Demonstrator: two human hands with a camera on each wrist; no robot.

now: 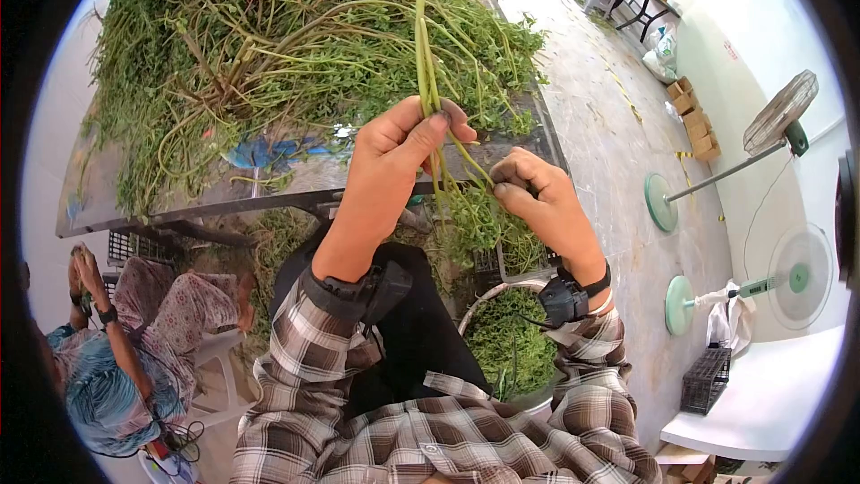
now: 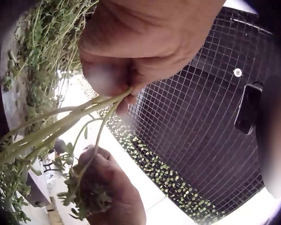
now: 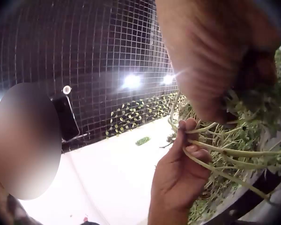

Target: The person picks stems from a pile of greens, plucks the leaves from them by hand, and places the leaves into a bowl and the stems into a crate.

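My left hand pinches a bunch of long green plant stems between thumb and fingers, above the near edge of the table. Close on its right, my right hand has curled fingers at a thin leafy side shoot of the same bunch. In the right wrist view the stems spread out past the left hand, while the right hand bends over small leaves. The left wrist view shows leaves against the right hand's fingers. A large heap of leafy stems covers the table.
Below the right forearm stands a round tub holding cut greens, with a black crate beside it. Another person sits at left. Two standing fans and cardboard boxes line the right wall.
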